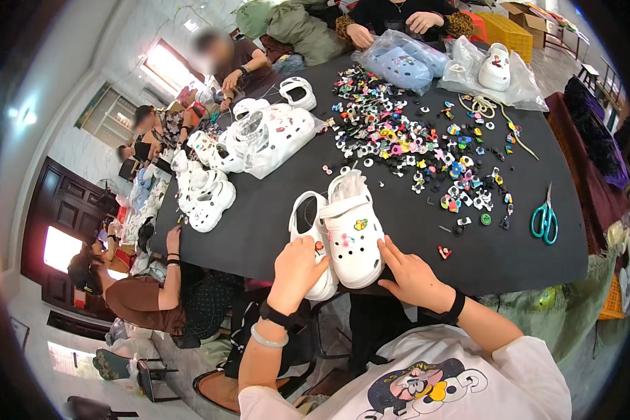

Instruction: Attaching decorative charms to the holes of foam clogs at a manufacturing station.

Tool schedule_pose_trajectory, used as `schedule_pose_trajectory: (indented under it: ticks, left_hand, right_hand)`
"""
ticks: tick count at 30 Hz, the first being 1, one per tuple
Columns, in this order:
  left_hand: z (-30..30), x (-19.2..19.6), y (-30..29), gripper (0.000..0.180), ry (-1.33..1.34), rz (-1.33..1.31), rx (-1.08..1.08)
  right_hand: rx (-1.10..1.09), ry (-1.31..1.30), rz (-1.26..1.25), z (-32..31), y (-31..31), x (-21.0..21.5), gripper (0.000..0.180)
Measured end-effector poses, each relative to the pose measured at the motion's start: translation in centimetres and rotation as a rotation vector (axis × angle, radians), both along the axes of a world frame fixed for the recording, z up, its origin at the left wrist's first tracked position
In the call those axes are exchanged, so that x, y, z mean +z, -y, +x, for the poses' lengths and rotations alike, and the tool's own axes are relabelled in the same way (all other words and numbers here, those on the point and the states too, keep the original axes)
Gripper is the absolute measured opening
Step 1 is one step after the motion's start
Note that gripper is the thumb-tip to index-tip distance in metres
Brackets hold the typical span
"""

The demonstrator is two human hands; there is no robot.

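Two white clogs stand side by side at the near edge of the black table (pixel 413 241), toes toward me. My left hand (pixel 296 271) has its fingers curled over the left clog (pixel 324 285), partly covering it; an orange charm shows beside the fingers. The right clog (pixel 357 260) carries a green-and-yellow charm and a pink one, and clear plastic sticks out of its opening. My right hand (pixel 414 275) lies with fingers stretched out and thumb apart, fingertips against that clog's right side. A small red charm (pixel 444 253) lies just right of it.
A heap of colourful shoe charms (pixel 392 136) spreads beyond the clogs. Teal-handled scissors (pixel 544 220) lie at the right. More white clogs (pixel 210 203) stand at the left, some bagged (pixel 280 140). Across the table, a person's hands (pixel 360 35) are near bagged blue clogs (pixel 399 68). Other people sit along the left.
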State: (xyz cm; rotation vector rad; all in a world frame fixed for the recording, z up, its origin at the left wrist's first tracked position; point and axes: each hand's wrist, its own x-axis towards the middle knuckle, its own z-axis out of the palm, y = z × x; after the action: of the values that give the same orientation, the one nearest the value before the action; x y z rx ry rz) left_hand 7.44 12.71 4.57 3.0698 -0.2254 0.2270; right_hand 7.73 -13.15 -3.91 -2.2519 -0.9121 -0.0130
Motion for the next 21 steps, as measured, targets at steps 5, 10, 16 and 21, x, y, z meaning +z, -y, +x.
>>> schedule_pose_trajectory:
  ticks: [5, 10, 16, 21]
  left_hand:
    - [0.9, -0.7, 0.6, 0.026, 0.119, 0.053, 0.027]
    - [1.6, -0.5, 0.3, 0.029, 0.127, 0.065, 0.017]
    - [1.2, -1.5, 0.2, 0.028, 0.169, 0.115, 0.005]
    - [0.5, -2.5, -0.2, 0.022, 0.284, 0.161, -0.045]
  right_hand:
    - [0.01, -0.056, -0.025, -0.3, -0.2, 0.4, 0.085]
    - [0.021, 0.259, -0.016, -1.3, -1.4, 2.9, 0.079]
    - [0.19, 0.387, -0.077, -1.3, -4.4, 2.3, 0.065]
    - [0.145, 0.456, -0.117, -0.2, -4.7, 1.2, 0.041]
